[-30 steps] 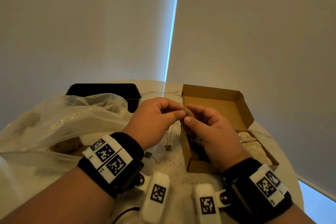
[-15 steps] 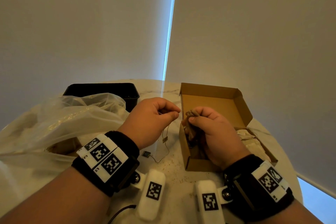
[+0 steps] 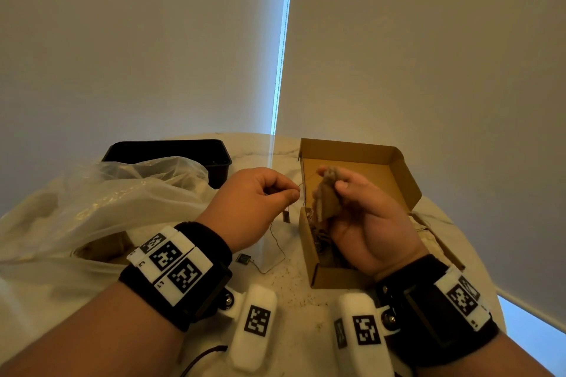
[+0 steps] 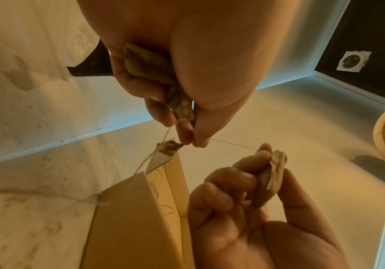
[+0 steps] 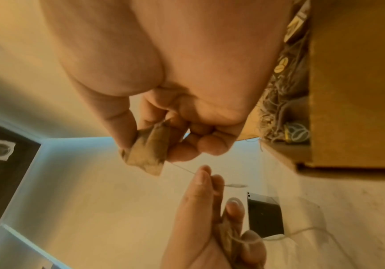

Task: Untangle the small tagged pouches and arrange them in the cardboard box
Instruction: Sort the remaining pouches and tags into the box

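My right hand [image 3: 332,182] pinches a brown pouch [image 3: 326,202] between thumb and fingers, held above the left wall of the open cardboard box [image 3: 364,153]. My left hand [image 3: 295,193] pinches a thin thread [image 4: 233,144] that runs taut to that pouch. A second pouch [image 4: 150,67] is tucked in the left palm. A small tag [image 3: 286,217] hangs on a thread below the left hand, and another tag [image 3: 243,259] lies on the table. More pouches with tangled threads [image 5: 286,91] lie inside the box.
A crumpled clear plastic bag [image 3: 101,208] covers the table's left side. Behind it stands a black tray [image 3: 171,150]. The box's lid flap [image 3: 404,177] stands up at the right. The round marble table [image 3: 294,294] ends close on the right.
The hands, fingertip to fingertip a second ago, have drawn apart. The right hand has lifted the pouch and turned its palm toward me; the thread now stretches between the hands.
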Action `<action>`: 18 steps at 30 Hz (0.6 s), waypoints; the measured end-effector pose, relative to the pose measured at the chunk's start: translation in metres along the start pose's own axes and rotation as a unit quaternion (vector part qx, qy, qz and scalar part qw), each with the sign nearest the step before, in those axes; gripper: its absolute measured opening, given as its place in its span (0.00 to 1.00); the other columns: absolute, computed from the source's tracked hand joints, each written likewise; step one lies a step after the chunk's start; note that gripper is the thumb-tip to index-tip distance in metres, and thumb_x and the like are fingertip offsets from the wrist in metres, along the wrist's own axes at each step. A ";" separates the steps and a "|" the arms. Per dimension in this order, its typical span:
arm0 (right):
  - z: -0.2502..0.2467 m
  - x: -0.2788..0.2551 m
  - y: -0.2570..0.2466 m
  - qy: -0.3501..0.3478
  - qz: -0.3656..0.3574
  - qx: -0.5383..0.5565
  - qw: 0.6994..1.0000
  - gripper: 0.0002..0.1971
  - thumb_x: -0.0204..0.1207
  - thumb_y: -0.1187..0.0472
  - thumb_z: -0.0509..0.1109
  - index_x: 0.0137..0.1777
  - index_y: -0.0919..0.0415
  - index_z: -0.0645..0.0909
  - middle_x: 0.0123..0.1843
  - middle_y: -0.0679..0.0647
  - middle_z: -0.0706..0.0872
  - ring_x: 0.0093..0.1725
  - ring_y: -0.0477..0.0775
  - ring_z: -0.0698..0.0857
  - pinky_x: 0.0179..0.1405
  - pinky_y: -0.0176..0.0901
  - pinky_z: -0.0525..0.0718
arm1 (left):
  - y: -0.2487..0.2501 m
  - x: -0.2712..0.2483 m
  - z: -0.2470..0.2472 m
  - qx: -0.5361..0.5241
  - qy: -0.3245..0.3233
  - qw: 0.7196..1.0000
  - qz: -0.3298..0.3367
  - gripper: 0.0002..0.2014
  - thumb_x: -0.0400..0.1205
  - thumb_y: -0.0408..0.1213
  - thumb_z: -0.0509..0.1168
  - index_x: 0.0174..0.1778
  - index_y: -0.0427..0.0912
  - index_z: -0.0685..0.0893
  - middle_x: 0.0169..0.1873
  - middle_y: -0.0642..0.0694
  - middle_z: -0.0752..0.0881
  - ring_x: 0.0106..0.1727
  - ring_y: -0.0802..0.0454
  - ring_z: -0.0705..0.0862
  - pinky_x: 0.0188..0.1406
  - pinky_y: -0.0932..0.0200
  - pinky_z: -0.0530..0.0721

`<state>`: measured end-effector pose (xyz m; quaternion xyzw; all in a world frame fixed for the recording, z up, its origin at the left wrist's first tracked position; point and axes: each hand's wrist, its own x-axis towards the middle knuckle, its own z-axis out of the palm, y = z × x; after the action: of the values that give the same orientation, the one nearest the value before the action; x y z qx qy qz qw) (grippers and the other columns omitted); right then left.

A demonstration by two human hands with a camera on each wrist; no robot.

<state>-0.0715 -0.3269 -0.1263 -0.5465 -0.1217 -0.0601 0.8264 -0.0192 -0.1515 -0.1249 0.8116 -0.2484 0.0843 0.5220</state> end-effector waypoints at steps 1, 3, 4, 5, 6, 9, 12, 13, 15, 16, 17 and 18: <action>-0.001 0.001 -0.001 0.007 -0.009 0.021 1.000 0.15 0.71 0.62 0.65 0.52 0.58 0.90 0.41 0.59 0.88 0.40 0.55 0.86 0.40 0.51 0.81 | -0.001 0.000 0.000 0.004 -0.001 1.000 -0.003 0.03 0.82 0.43 0.71 0.46 0.57 0.90 0.41 0.60 0.89 0.39 0.74 0.84 0.36 0.75 0.78; -0.002 0.002 -0.003 0.014 -0.022 0.049 0.998 0.16 0.72 0.62 0.64 0.56 0.58 0.88 0.41 0.59 0.88 0.40 0.55 0.85 0.38 0.51 0.78 | -0.001 -0.001 0.000 0.013 -0.008 1.000 -0.008 0.04 0.82 0.44 0.71 0.44 0.58 0.89 0.41 0.61 0.89 0.37 0.75 0.83 0.37 0.73 0.77; -0.002 0.003 -0.004 0.017 -0.026 0.056 0.998 0.16 0.73 0.62 0.64 0.59 0.59 0.86 0.42 0.59 0.88 0.40 0.55 0.84 0.37 0.51 0.78 | -0.002 -0.001 0.000 0.020 -0.015 1.000 -0.011 0.04 0.82 0.44 0.71 0.43 0.58 0.89 0.40 0.61 0.88 0.36 0.76 0.82 0.36 0.73 0.77; -0.003 0.003 -0.004 0.021 -0.028 0.060 0.998 0.17 0.73 0.62 0.64 0.61 0.58 0.84 0.43 0.59 0.87 0.40 0.56 0.84 0.37 0.51 0.78 | -0.002 -0.001 0.000 0.030 -0.019 0.999 -0.015 0.04 0.82 0.44 0.71 0.42 0.58 0.88 0.39 0.61 0.88 0.36 0.76 0.82 0.36 0.73 0.76; -0.003 0.004 -0.004 0.024 -0.029 0.060 0.998 0.18 0.73 0.62 0.64 0.62 0.58 0.84 0.43 0.59 0.87 0.40 0.56 0.84 0.37 0.51 0.78 | -0.003 -0.001 0.000 0.038 -0.022 0.999 -0.018 0.04 0.83 0.44 0.70 0.42 0.57 0.88 0.39 0.61 0.87 0.36 0.76 0.82 0.37 0.72 0.77; -0.004 0.004 -0.004 0.029 -0.025 0.056 0.998 0.19 0.72 0.62 0.65 0.63 0.58 0.84 0.43 0.60 0.87 0.40 0.56 0.84 0.37 0.50 0.78 | -0.003 -0.002 0.002 0.043 -0.028 0.998 -0.021 0.04 0.83 0.45 0.69 0.44 0.56 0.88 0.39 0.59 0.87 0.34 0.72 0.82 0.37 0.72 0.77; -0.004 0.004 -0.002 0.030 -0.019 0.053 0.998 0.18 0.72 0.62 0.65 0.62 0.58 0.85 0.43 0.60 0.87 0.40 0.56 0.84 0.37 0.50 0.79 | 0.001 -0.003 0.003 0.027 -0.037 0.999 -0.016 0.04 0.82 0.46 0.70 0.51 0.56 0.88 0.41 0.59 0.87 0.36 0.75 0.82 0.36 0.74 0.78; -0.003 0.004 -0.002 0.027 -0.017 0.051 0.998 0.18 0.72 0.62 0.65 0.60 0.58 0.86 0.43 0.60 0.87 0.40 0.56 0.84 0.37 0.50 0.79 | 0.003 -0.004 0.003 0.019 -0.043 0.999 -0.016 0.08 0.82 0.47 0.70 0.56 0.56 0.88 0.41 0.59 0.87 0.37 0.75 0.82 0.37 0.74 0.78; -0.002 0.003 -0.002 0.012 -0.011 0.051 0.999 0.17 0.71 0.62 0.64 0.56 0.57 0.89 0.41 0.59 0.88 0.39 0.56 0.84 0.38 0.51 0.78 | 0.004 -0.005 0.005 0.005 -0.057 0.998 -0.013 0.14 0.81 0.47 0.71 0.63 0.57 0.86 0.42 0.58 0.88 0.37 0.75 0.83 0.41 0.70 0.79; -0.001 0.002 -0.002 0.001 -0.007 0.056 0.998 0.16 0.71 0.63 0.64 0.53 0.57 0.91 0.40 0.59 0.87 0.38 0.56 0.84 0.38 0.51 0.77 | 0.004 -0.006 0.005 0.000 -0.066 0.998 -0.011 0.15 0.81 0.47 0.71 0.65 0.58 0.85 0.43 0.58 0.88 0.36 0.74 0.83 0.40 0.70 0.79; -0.001 0.001 -0.002 -0.011 -0.003 0.067 0.998 0.16 0.71 0.63 0.63 0.51 0.57 0.92 0.39 0.59 0.87 0.37 0.56 0.84 0.37 0.50 0.77 | 0.004 -0.006 0.006 -0.004 -0.078 0.997 -0.009 0.16 0.82 0.47 0.70 0.66 0.58 0.85 0.45 0.57 0.88 0.35 0.73 0.82 0.37 0.71 0.79; -0.001 0.000 -0.003 -0.022 -0.001 0.079 0.997 0.16 0.71 0.64 0.63 0.50 0.57 0.92 0.39 0.59 0.86 0.36 0.56 0.83 0.37 0.49 0.78 | 0.004 -0.006 0.006 -0.007 -0.092 0.996 -0.006 0.15 0.82 0.47 0.70 0.66 0.58 0.86 0.46 0.57 0.89 0.33 0.72 0.82 0.34 0.72 0.78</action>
<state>-0.0715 -0.3286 -0.1243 -0.4804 -0.1448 -0.0396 0.8641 -0.0274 -0.1566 -0.1271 0.8136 -0.2910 0.0039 0.5034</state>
